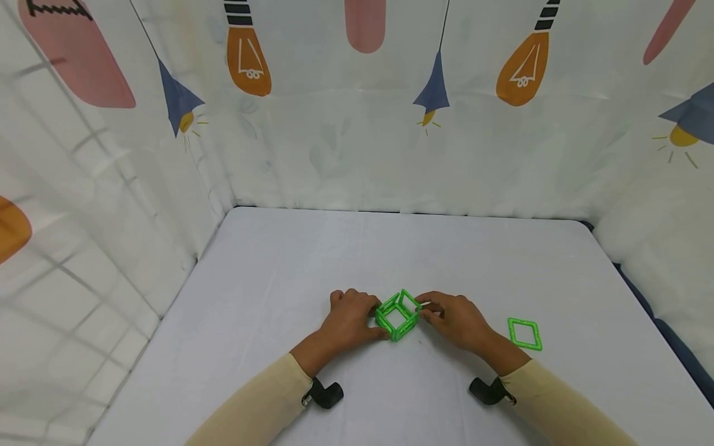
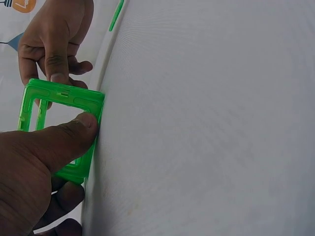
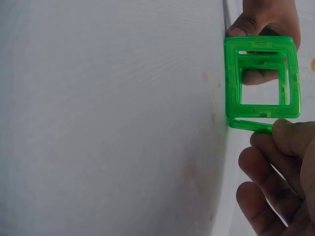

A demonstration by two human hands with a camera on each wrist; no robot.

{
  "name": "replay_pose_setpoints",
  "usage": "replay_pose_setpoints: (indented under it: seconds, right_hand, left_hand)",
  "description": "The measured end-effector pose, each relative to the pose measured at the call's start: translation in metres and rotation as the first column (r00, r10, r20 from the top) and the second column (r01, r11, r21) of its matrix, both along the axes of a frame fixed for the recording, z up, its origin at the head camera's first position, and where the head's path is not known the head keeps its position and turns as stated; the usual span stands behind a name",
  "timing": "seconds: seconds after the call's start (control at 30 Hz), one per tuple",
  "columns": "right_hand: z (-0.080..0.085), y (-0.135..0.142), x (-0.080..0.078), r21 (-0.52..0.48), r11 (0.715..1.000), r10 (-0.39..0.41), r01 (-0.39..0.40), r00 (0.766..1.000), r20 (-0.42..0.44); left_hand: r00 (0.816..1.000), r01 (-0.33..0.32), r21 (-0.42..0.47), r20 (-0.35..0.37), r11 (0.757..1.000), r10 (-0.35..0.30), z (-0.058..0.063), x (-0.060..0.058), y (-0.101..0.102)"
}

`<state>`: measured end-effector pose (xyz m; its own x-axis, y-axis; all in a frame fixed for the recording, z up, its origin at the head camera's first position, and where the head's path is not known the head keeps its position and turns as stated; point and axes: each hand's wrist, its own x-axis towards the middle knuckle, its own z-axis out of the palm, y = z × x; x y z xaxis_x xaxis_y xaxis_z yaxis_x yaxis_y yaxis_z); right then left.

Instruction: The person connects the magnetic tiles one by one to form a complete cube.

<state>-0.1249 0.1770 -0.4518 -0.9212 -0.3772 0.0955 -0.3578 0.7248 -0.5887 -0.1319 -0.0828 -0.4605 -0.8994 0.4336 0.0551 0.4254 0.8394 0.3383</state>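
A cube-shaped block (image 3: pixel 232 78) built of green see-through square frame tiles sits on the table between the two hands. My left hand (image 1: pixel 351 316) grips it from the left, its thumb lying across the near face in the left wrist view and fingers round the far side. From the right, my right hand (image 1: pixel 454 319) pinches one green square tile (image 3: pixel 248 126) between thumb and forefinger. That tile stands nearly edge-on in the right wrist view, one end right at the cube's corner and the other angled slightly away.
Another green square tile (image 1: pixel 538 336) lies flat on the white-covered table (image 1: pixel 312 248), beside the right wrist. White cloth walls (image 1: pixel 334 155) printed with lamps and bulbs rise round the table's back and sides.
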Motion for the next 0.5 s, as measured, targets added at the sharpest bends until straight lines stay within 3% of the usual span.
replay_pose_setpoints:
  seconds: [0.5]
  right_hand:
    - [-0.0017,0.0003,0.002,0.007,0.999,0.047,-0.046,0.997,-0.062]
  left_hand:
    - [1.0,-0.009,-0.001,0.016,1.0,0.009,0.003,0.0002,0.0013]
